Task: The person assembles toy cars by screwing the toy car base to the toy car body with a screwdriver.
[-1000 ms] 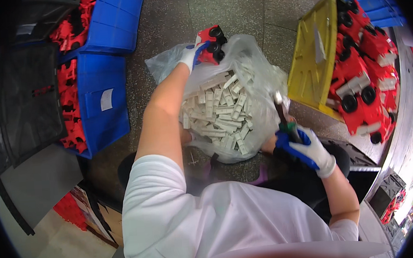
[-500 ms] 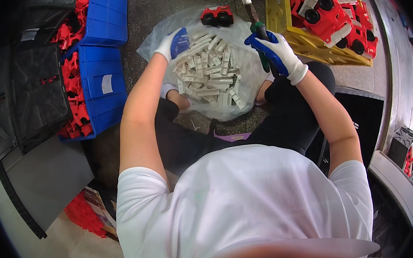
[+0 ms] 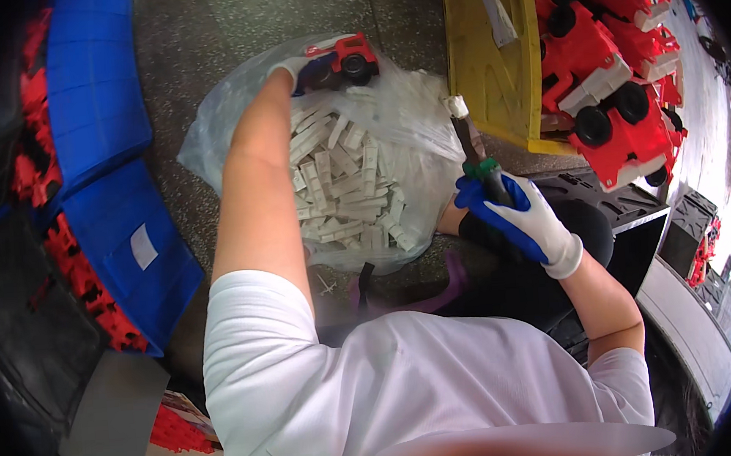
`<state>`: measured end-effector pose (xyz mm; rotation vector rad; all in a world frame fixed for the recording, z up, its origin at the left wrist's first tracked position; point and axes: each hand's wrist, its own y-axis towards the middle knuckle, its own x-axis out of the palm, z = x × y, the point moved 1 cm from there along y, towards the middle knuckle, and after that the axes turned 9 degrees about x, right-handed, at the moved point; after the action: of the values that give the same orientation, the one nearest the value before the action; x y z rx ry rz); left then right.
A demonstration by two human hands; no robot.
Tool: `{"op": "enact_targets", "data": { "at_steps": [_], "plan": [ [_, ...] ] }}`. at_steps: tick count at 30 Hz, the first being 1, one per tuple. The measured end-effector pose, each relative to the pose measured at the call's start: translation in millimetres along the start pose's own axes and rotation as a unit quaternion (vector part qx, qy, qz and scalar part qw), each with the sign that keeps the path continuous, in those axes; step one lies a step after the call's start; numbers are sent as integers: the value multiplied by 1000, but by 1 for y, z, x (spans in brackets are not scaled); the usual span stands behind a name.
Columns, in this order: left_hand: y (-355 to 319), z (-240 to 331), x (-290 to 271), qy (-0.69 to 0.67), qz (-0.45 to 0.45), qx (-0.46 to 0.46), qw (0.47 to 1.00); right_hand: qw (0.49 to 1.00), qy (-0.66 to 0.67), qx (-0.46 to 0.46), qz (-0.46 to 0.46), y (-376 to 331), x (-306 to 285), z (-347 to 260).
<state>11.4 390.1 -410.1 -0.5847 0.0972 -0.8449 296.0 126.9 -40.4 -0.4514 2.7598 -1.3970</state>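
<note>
Both my hands wear white gloves with blue palms. My left hand [image 3: 302, 70] reaches to the far side of a clear plastic bag [image 3: 207, 142] and grips a red toy car [image 3: 351, 53] with black wheels by its left end. Its fingers are partly hidden by the car. Under that arm, a heap of white plastic strips [image 3: 349, 174] lies on the bag. My right hand [image 3: 524, 217] is closed around the green-and-black handle of a hand tool [image 3: 466, 136]. The tool's metal shaft points up and away, ending in a whitish block.
On the left stand blue bins [image 3: 101, 85] holding red plastic parts. A yellow crate [image 3: 494, 66] at the far right is piled with red toy cars [image 3: 591, 60]. A purple-edged seat or strap [image 3: 446, 286] shows between my legs, above the speckled floor [image 3: 299, 8].
My left hand has moved away from me onto the red toy car, which is now turned. My right hand has come nearer my body with the tool. The whole view has shifted.
</note>
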Motion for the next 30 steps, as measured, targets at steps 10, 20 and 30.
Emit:
{"op": "enact_targets", "data": {
  "at_steps": [10, 20, 30],
  "plan": [
    [-97, -4, 46, 172, 310, 205, 912, 999, -36, -23, -26, -1, 0, -3],
    [-84, 20, 91, -4, 288, 123, 950, 983, -122, -137, -29, -21, 10, -3],
    [-312, 212, 151, 257, -50, 17, 965, 862, -368, -338, 84, -27, 13, 24]
  ]
}}
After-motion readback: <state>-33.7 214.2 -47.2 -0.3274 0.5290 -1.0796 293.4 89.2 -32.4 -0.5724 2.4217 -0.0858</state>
